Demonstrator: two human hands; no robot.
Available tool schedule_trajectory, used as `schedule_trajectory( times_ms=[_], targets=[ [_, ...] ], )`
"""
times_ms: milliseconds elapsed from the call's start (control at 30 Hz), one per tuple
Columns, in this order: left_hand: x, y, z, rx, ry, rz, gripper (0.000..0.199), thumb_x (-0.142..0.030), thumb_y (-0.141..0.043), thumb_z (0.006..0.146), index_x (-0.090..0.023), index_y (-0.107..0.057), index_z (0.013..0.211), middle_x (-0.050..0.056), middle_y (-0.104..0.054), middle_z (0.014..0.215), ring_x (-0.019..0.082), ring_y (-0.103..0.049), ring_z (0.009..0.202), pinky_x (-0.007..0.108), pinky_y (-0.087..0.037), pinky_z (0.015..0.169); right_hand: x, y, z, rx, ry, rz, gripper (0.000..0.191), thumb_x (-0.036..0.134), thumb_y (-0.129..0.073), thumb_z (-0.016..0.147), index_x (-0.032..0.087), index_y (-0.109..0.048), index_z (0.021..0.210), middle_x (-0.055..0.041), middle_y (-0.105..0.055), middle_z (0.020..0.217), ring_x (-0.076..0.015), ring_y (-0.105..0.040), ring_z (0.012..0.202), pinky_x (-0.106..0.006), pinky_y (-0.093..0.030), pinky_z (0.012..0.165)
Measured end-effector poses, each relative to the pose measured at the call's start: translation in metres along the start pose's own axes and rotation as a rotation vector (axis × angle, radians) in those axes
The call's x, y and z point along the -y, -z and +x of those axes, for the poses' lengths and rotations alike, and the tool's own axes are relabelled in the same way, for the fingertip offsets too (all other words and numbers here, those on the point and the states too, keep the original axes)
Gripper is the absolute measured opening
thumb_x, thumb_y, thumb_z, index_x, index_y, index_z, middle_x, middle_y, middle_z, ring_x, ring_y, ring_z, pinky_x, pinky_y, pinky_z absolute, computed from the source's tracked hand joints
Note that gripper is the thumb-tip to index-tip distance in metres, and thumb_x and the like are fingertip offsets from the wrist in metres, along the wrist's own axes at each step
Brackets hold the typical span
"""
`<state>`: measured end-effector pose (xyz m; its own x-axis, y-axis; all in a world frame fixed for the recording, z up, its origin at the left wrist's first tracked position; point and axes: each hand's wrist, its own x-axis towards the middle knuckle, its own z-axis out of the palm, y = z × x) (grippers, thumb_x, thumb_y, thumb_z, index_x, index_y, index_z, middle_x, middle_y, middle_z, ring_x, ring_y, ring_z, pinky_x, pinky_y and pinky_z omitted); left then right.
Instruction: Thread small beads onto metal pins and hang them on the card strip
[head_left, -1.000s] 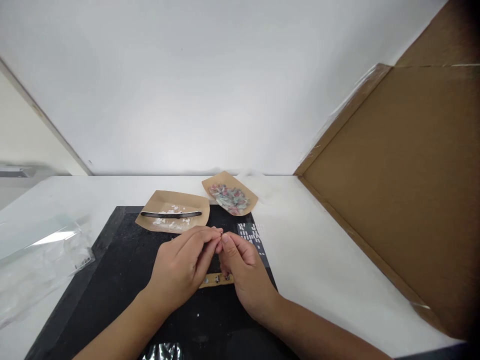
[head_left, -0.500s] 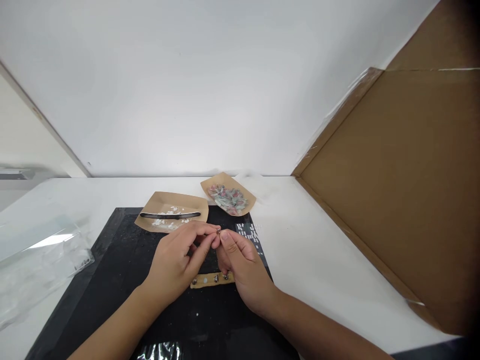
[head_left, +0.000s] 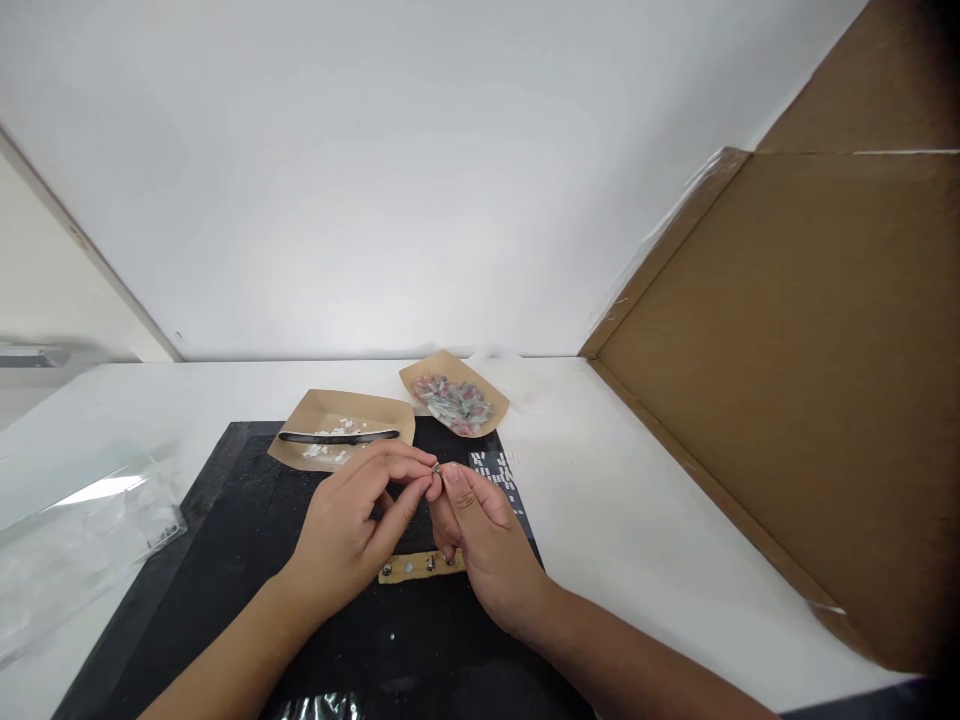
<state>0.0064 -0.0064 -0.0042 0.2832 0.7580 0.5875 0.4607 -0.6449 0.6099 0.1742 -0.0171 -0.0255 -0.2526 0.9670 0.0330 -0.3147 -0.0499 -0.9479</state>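
Observation:
A small silvery metal piece (head_left: pixel 436 468), ring-like but too small to name surely, is pinched between the fingertips of both hands above a black mat (head_left: pixel 247 540). My left hand (head_left: pixel 360 515) grips it from the left with thumb and forefinger. From the right, my right hand (head_left: pixel 484 530) closes thumb and fingers on it, its lower fingers curled. Just below the hands lies a tan strip (head_left: pixel 397 572) bearing several small shiny metal pieces; my right hand hides its right end.
A paper tray (head_left: pixel 300 415) holds white bits and a dark tweezer-like tool (head_left: pixel 341 438). Another paper tray (head_left: pixel 442 362) contains small wrapped packets (head_left: pixel 457 400). A sheet with white tabs (head_left: pixel 495 470) lies right, clear plastic bags (head_left: pixel 90 550) left, and a cardboard panel (head_left: pixel 787 380) stands right.
The metal piece has turned slightly between the fingertips and shows more now. Both hands keep nearly the same place; the view has shifted a little.

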Motion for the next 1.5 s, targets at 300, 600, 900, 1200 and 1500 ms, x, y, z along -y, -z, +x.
schedule_trajectory(
  times_ms=[300,600,900,1200,1500],
  targets=[
    [0.004,-0.003,-0.002,-0.041,0.013,0.008,0.012,-0.017,-0.062,0.100,-0.021,-0.072,0.105,0.010,-0.067,0.110,0.016,-0.069,0.092,0.020,-0.060,0.062,0.000,0.007,0.005,-0.089,0.076,-0.152,0.046,0.063,-0.049,0.104,0.021,-0.061,0.090,0.0078,-0.039,0.058,-0.0112,-0.037,0.053,-0.025,-0.034,0.051],
    [0.012,0.000,-0.002,-0.097,0.220,-0.019,0.014,-0.032,-0.054,0.105,-0.022,-0.063,0.104,0.005,-0.066,0.095,0.015,-0.067,0.075,0.021,-0.050,0.048,0.003,0.008,0.004,-0.061,0.082,-0.108,0.044,0.059,-0.049,0.106,0.020,-0.063,0.092,0.0085,-0.036,0.057,-0.0101,-0.033,0.052,-0.025,-0.034,0.052],
    [0.025,0.010,-0.002,-0.174,0.331,0.200,0.021,-0.037,-0.039,0.110,-0.023,-0.050,0.099,-0.002,-0.055,0.077,0.015,-0.056,0.057,0.029,-0.043,0.057,0.003,0.010,0.004,-0.070,0.073,-0.107,0.042,0.057,-0.048,0.108,0.021,-0.064,0.093,0.0086,-0.033,0.057,-0.0099,-0.032,0.053,-0.024,-0.036,0.053],
    [0.034,0.030,0.010,-0.219,0.423,0.398,0.035,-0.039,-0.032,0.109,-0.024,-0.043,0.080,0.000,-0.058,0.072,0.018,-0.057,0.065,0.030,-0.038,0.063,0.001,0.011,0.007,-0.075,0.069,-0.104,0.042,0.058,-0.049,0.107,0.021,-0.063,0.092,0.0088,-0.031,0.057,-0.0100,-0.030,0.052,-0.024,-0.036,0.052],
    [0.049,0.037,0.009,-0.159,0.431,0.498,0.045,-0.044,-0.032,0.108,-0.023,-0.040,0.070,-0.001,-0.050,0.060,0.017,-0.049,0.055,0.031,-0.030,0.059,0.002,0.011,0.007,-0.072,0.069,-0.099,0.043,0.059,-0.051,0.105,0.021,-0.063,0.089,0.0092,-0.030,0.056,-0.0099,-0.028,0.051,-0.024,-0.036,0.051]
  ],
)
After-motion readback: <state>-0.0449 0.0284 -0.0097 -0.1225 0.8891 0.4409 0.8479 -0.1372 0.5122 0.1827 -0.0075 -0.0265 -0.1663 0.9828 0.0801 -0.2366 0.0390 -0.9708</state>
